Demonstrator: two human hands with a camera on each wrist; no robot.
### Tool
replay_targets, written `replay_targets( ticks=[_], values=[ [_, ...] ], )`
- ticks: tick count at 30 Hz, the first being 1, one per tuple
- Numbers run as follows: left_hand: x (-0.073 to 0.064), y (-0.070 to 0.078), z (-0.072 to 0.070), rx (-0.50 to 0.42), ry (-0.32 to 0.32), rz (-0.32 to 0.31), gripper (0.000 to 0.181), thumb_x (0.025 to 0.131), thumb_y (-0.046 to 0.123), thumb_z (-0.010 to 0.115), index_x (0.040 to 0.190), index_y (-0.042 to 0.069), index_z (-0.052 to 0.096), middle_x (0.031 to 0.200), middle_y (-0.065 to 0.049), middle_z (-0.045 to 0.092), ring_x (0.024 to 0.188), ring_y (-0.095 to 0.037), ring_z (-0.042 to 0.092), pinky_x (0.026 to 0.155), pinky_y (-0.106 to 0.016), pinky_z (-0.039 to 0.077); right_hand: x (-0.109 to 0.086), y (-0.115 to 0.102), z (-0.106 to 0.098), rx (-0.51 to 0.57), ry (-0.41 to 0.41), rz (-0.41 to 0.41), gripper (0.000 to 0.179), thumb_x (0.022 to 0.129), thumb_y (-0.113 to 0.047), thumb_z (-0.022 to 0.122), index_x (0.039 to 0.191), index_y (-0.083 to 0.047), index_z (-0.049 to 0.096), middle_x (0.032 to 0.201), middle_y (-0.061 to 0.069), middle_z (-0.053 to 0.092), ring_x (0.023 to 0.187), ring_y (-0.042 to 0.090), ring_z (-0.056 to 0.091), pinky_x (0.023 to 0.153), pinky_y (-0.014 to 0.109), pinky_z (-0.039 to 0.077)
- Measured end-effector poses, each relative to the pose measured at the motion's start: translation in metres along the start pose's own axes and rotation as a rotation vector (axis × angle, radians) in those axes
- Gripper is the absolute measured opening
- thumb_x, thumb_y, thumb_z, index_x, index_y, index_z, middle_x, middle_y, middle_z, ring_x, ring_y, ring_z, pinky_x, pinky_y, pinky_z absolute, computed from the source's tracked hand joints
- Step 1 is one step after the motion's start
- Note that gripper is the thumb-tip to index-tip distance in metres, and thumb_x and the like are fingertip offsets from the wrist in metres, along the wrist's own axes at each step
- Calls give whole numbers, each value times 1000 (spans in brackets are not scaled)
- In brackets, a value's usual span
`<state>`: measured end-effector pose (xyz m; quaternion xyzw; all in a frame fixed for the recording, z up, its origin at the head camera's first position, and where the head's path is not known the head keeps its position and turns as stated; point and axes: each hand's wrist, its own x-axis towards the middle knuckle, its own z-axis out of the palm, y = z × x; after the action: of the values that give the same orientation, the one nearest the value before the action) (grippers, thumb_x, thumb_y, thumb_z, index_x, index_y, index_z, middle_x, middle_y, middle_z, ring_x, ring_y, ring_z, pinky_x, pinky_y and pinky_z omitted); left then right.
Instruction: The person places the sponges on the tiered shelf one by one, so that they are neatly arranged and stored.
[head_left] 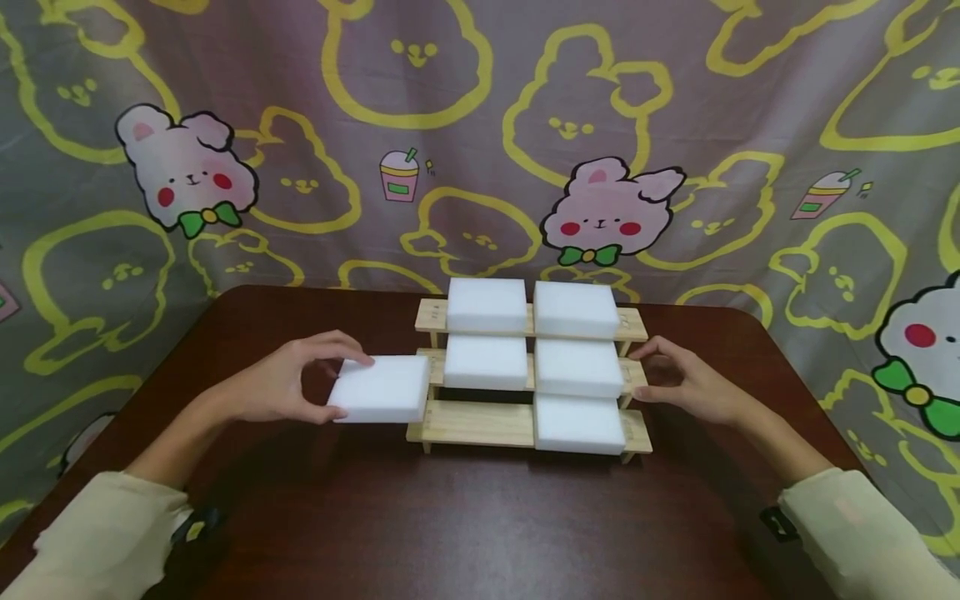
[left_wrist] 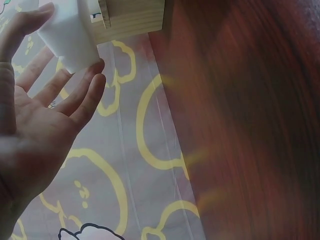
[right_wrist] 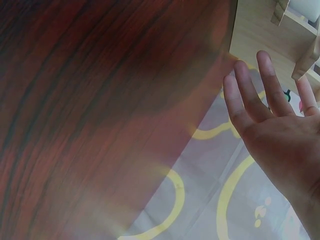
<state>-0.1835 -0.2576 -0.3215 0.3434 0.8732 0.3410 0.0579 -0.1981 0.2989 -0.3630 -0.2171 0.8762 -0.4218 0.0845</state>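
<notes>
My left hand (head_left: 281,379) pinches a white foam block (head_left: 381,392) between thumb and fingers, just left of a three-tier wooden rack (head_left: 480,423). In the left wrist view, the thumb lies on one side of the foam block (left_wrist: 75,37) and fingertips touch the other. The block's right edge meets or overlaps the rack's left end; whether they touch, I cannot tell. My right hand (head_left: 693,385) pinches the right end of the rack's middle tier with thumb and index finger. The other fingers of the right hand (right_wrist: 285,120) are extended beside the rack.
Several white foam blocks sit on the rack, including a top-left block (head_left: 487,304), a top-right block (head_left: 576,308) and a bottom-right block (head_left: 577,423). The bottom tier's left half is bare wood. A dark wooden table (head_left: 480,525) carries the rack, before a patterned curtain (head_left: 465,108).
</notes>
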Motion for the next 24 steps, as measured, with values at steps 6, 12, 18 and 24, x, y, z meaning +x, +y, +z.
replay_targets(
  ticks=[6,12,18,24],
  values=[
    [1,0,3,-23,-44,19,54,80,26,90,128,17,70,131,-5,60,108,-27,56,85,-34,57,0,1,0,0,3,-2,44,93,-13,78,127,-4,50,132,22,64,113,34,63,85,28,56],
    [2,2,9,-44,-77,33,52,80,27,90,128,18,69,131,-4,61,108,-25,57,84,-38,58,0,2,1,0,5,-11,44,93,-13,78,126,-5,51,132,22,64,114,34,63,85,28,56],
    [5,3,15,-38,-103,49,52,81,28,89,127,17,69,131,-4,61,109,-22,57,85,-37,57,0,2,1,-4,9,-4,45,93,-14,78,127,-4,50,132,22,64,114,33,63,86,28,56],
    [7,3,18,-42,-130,55,53,81,28,89,128,16,68,132,-6,60,110,-22,57,85,-37,57,0,2,1,-4,11,-7,44,93,-13,78,127,-4,51,132,21,64,114,34,63,86,31,57]
  ],
)
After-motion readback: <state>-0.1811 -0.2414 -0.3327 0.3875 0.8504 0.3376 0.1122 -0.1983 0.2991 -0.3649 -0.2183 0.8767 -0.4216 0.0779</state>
